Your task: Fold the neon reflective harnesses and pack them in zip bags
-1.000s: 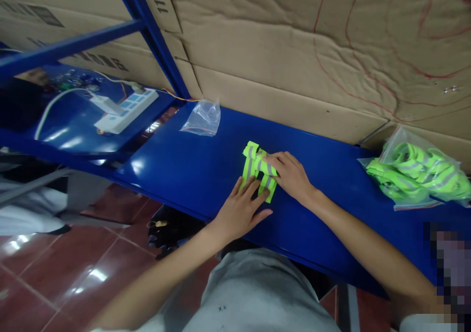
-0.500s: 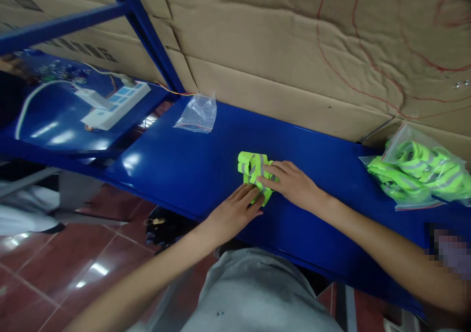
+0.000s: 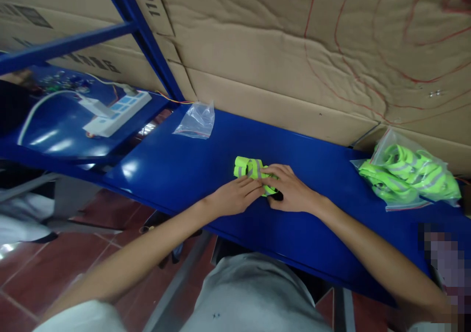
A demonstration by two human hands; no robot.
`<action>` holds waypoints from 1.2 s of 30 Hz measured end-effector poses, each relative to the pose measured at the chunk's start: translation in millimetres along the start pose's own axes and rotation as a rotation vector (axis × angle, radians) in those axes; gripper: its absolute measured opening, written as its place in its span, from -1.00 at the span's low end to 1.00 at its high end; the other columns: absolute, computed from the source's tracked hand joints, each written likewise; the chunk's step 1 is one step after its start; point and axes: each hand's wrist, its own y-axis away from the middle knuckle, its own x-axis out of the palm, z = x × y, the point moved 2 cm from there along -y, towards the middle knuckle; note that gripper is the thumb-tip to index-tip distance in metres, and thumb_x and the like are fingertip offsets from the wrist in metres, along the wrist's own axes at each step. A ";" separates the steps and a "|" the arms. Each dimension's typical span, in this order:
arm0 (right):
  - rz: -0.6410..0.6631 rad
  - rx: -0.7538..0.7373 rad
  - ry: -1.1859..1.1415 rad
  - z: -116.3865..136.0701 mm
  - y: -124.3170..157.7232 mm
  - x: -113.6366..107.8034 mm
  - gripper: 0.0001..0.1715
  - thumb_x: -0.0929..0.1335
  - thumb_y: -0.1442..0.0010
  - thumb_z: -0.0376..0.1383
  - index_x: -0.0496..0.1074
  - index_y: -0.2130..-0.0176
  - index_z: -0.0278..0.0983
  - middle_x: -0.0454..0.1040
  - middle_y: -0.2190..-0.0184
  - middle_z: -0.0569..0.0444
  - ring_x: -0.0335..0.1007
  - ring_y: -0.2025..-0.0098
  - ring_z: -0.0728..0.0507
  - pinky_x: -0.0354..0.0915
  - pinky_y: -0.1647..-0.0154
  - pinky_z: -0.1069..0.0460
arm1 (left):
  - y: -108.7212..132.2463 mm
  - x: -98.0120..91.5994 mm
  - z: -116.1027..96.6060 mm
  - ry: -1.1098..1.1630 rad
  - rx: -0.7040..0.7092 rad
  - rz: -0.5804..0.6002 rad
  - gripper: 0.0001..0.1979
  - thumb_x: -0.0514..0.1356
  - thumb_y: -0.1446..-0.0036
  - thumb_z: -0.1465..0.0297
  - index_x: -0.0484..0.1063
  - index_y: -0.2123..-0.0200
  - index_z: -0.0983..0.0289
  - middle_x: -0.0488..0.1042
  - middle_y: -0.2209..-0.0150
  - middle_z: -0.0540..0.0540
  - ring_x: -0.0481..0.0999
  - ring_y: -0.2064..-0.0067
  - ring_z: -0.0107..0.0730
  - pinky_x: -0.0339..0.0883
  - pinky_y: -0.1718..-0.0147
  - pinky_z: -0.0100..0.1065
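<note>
Holding the strap in my right hand, fingers curled round it. Left hand overlaps its near side; I can't tell if those fingers pinch. Strap's bunched on the table. Clear bag lies beyond, to the left; stuffed bag well right, near cardboard.

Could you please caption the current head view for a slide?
Left hand and right hand on a folded neon-yellow strap over a blue table, bagged straps to the right.
</note>
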 end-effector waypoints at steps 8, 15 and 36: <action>-0.092 0.063 -0.152 -7.8 -2.7 11.2 -0.40 0.38 -0.34 0.05 0.36 -0.20 -0.24 0.38 -0.20 -0.21 0.25 -0.33 -0.31 0.23 -0.32 -0.28 | -30.2 19.6 24.2 -0.111 0.039 -0.142 -0.70 -0.01 -0.40 0.27 0.40 0.32 0.22 0.48 0.28 0.18 0.45 0.23 -0.16 0.35 0.17 -0.10; -0.127 0.200 -0.252 -0.1 -15.5 5.7 -0.45 0.43 -0.33 -0.05 0.32 -0.16 -0.27 0.46 -0.09 -0.15 0.36 -0.16 -0.27 0.28 -0.18 -0.22 | -31.1 17.4 29.4 0.078 -0.502 -0.129 -0.48 -0.08 -0.45 0.10 0.16 -0.29 0.31 0.35 -0.25 0.43 0.42 -0.25 0.07 0.39 -0.07 0.02; -0.021 0.235 -0.401 -18.8 -25.3 3.1 -0.51 0.28 -0.46 -0.10 0.34 -0.23 -0.31 0.35 -0.27 -0.20 0.22 -0.34 -0.28 0.21 -0.34 -0.25 | -81.1 21.9 75.0 0.512 -0.624 0.515 -0.32 -0.19 -0.40 -0.10 0.22 -0.36 0.12 0.41 -0.28 0.24 0.44 -0.28 0.01 0.32 -0.21 0.00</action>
